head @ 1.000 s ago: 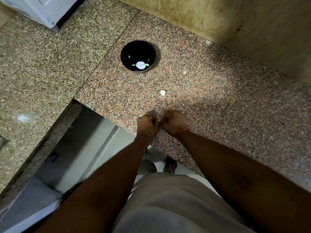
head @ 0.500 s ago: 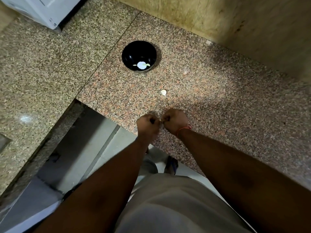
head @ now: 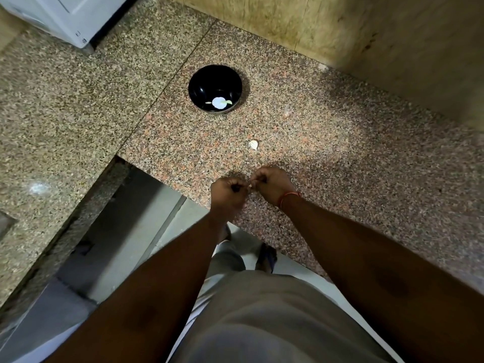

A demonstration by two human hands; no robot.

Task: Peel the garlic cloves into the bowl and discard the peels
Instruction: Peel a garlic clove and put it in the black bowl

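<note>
Head view only. Left hand (head: 228, 191) and right hand (head: 272, 182) met over the near edge of the granite counter (head: 340, 158), knuckles up, fingertips nearly touching. Both curled tight around a small pale bit, apparently a garlic clove (head: 250, 185), only a sliver visible between them; which hand carried the clove and which the skin could not be told. Red thread (head: 289, 195) on the right wrist.

Second clove (head: 253, 144) lay loose on the counter just beyond the hands, apart from them, skin state unclear. Black bowl (head: 215, 88) stood further back, well apart from the hands, with something pale at the bottom, possibly peeled garlic, possibly a printed motif.

Judged step: mid-peel on the held clove, nothing discarded in view yet. Next move likely needs skin pulled clear, bare clove carried forward and dropped into the bowl, peel kept separate in the other hand for disposal. No bin visible.
</note>
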